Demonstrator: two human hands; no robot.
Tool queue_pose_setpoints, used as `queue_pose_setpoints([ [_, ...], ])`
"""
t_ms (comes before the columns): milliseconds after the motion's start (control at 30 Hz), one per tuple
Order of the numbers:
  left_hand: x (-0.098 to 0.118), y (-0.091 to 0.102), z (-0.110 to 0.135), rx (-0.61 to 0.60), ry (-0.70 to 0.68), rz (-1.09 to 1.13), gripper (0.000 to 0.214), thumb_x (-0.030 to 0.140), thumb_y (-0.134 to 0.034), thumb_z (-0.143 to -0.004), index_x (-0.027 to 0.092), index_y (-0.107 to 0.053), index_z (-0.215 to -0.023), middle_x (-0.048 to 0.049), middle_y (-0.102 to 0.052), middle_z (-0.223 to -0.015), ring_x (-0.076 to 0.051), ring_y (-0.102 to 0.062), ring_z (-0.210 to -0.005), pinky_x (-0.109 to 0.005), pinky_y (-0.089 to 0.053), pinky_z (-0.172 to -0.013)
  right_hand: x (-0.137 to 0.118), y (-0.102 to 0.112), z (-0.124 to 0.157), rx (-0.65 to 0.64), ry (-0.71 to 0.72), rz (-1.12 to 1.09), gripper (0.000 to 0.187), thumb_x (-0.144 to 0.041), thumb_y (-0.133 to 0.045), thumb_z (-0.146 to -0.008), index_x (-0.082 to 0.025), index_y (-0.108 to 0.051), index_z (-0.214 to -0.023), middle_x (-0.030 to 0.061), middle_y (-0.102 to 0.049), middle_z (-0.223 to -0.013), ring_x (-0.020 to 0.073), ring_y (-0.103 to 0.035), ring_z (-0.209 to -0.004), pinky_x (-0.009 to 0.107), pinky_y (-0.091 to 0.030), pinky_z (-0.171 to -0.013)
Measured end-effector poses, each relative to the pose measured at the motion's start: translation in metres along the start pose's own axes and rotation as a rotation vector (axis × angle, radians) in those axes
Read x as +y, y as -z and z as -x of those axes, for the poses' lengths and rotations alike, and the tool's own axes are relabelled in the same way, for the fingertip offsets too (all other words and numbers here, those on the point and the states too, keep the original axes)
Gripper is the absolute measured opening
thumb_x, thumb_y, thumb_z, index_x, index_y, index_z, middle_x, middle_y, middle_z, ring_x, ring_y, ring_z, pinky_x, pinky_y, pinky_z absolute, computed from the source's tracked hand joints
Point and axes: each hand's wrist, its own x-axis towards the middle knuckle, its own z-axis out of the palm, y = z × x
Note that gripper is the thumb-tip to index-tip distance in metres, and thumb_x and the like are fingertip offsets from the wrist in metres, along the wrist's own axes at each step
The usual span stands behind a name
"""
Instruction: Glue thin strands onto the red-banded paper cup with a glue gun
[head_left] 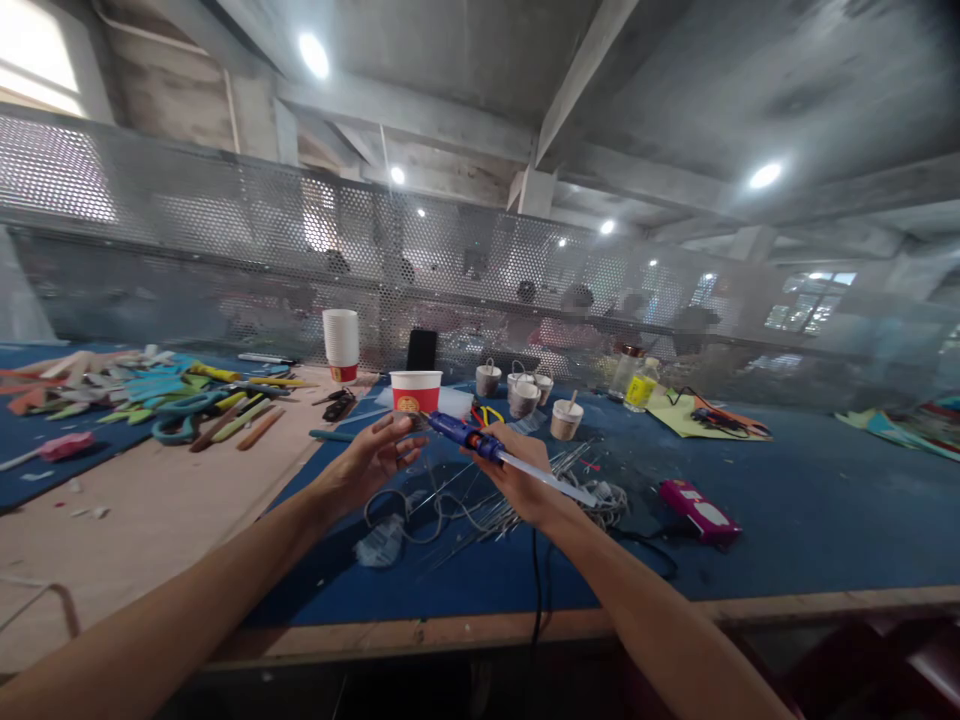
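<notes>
You hold in your right hand (521, 492) a blue glue gun (459, 434); the fingers are wrapped around its body, and a translucent glue stick (551, 481) comes out from its rear end, pointing down to the right. The gun is in the air above the table (810, 530), in the middle of the view, and its nozzle points to your left hand (366, 458).

Your left hand is raised just beside this nozzle. Its thumb and forefinger are brought near to each other, and the other fingers are loosely curved. Something small and dark seems to be at the fingertips, but it is too small to tell, so I cannot say if you pinch it.

Behind your hands stands upright a red and white paper cup (415, 386), and farther to the left is a stack of cups (341, 340). Some small grey cups (523, 400) stand behind your right hand. Under your hands lie many thin wires (491, 518), together with a grey cord (611, 500). A magenta box (697, 510) lies to the right, and the scissors (174, 424) with teal handles lie to the left.
</notes>
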Motion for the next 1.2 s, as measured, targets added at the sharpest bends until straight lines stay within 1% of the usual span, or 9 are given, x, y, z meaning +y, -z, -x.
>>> queue_pose_setpoints([
  [167, -0.001, 0.004, -0.002, -0.018, 0.015, 0.011, 0.024, 0.021, -0.091, -0.072, 0.02, -0.077, -0.092, -0.0035, -0.079, -0.097, -0.017, -0.074, -0.084, -0.024, -0.059, -0.073, -0.001, 0.002, 0.0, -0.005, 0.005, -0.003, 0.014, -0.037, -0.062, -0.101, -0.024, -0.063, -0.105, 0.003, -0.077, -0.092, 0.0212, -0.072, -0.081, 0.025, -0.039, -0.065],
  [300, -0.002, 0.008, -0.004, -0.04, 0.015, 0.017, 0.02, 0.023, -0.09, -0.075, 0.021, -0.078, -0.091, -0.0045, -0.08, -0.1, -0.018, -0.074, -0.087, -0.024, -0.059, -0.074, 0.002, -0.001, 0.0, 0.003, 0.012, 0.022, 0.014, -0.037, -0.062, -0.1, -0.024, -0.063, -0.105, 0.0031, -0.076, -0.09, 0.0212, -0.071, -0.078, 0.026, -0.038, -0.064],
  [400, -0.003, 0.007, -0.003, -0.041, 0.012, 0.017, 0.019, 0.023, -0.088, -0.076, 0.021, -0.078, -0.092, -0.0059, -0.08, -0.101, -0.019, -0.074, -0.087, -0.025, -0.058, -0.074, 0.003, -0.002, 0.001, 0.025, 0.016, 0.039, 0.015, -0.038, -0.062, -0.101, -0.024, -0.063, -0.104, 0.0025, -0.075, -0.088, 0.0212, -0.071, -0.077, 0.026, -0.038, -0.063],
  [500, -0.002, 0.006, -0.002, -0.036, 0.016, 0.011, 0.019, 0.023, -0.086, -0.079, 0.02, -0.078, -0.096, -0.0076, -0.08, -0.103, -0.02, -0.074, -0.088, -0.026, -0.058, -0.075, 0.003, -0.002, 0.001, 0.025, 0.017, 0.013, 0.015, -0.038, -0.062, -0.101, -0.024, -0.063, -0.105, 0.0025, -0.076, -0.091, 0.0209, -0.072, -0.079, 0.025, -0.039, -0.063],
  [600, -0.003, 0.006, -0.002, -0.041, 0.014, 0.01, 0.02, 0.024, -0.085, -0.079, 0.021, -0.078, -0.098, -0.0073, -0.08, -0.105, -0.02, -0.074, -0.089, -0.027, -0.058, -0.076, 0.003, -0.001, 0.0, 0.036, 0.022, 0.013, 0.015, -0.037, -0.063, -0.101, -0.023, -0.063, -0.104, 0.0022, -0.075, -0.089, 0.0207, -0.071, -0.077, 0.025, -0.038, -0.063],
  [767, -0.003, 0.009, -0.003, -0.044, 0.025, 0.013, 0.022, 0.024, -0.086, -0.078, 0.021, -0.078, -0.099, -0.0064, -0.081, -0.104, -0.02, -0.074, -0.09, -0.026, -0.058, -0.076, 0.003, -0.002, 0.0, 0.042, 0.021, 0.04, 0.016, -0.039, -0.064, -0.1, -0.024, -0.063, -0.104, 0.0018, -0.075, -0.086, 0.0201, -0.069, -0.072, 0.025, -0.036, -0.062],
  [1000, -0.003, 0.01, -0.004, -0.064, 0.029, 0.027, 0.02, 0.026, -0.086, -0.079, 0.022, -0.078, -0.098, -0.0067, -0.08, -0.103, -0.02, -0.074, -0.092, -0.026, -0.059, -0.077, 0.002, 0.001, 0.001, 0.027, 0.026, 0.018, 0.015, -0.038, -0.06, -0.102, -0.024, -0.062, -0.103, 0.0021, -0.075, -0.088, 0.0208, -0.069, -0.074, 0.026, -0.037, -0.062],
  [1200, -0.003, 0.009, -0.004, -0.04, 0.036, 0.047, 0.019, 0.025, -0.087, -0.077, 0.021, -0.078, -0.094, -0.0075, -0.081, -0.1, -0.02, -0.075, -0.087, -0.026, -0.06, -0.072, 0.003, 0.0, 0.0, 0.035, 0.015, 0.037, 0.016, -0.039, -0.062, -0.101, -0.023, -0.062, -0.103, 0.002, -0.074, -0.086, 0.0202, -0.068, -0.072, 0.026, -0.036, -0.061],
])
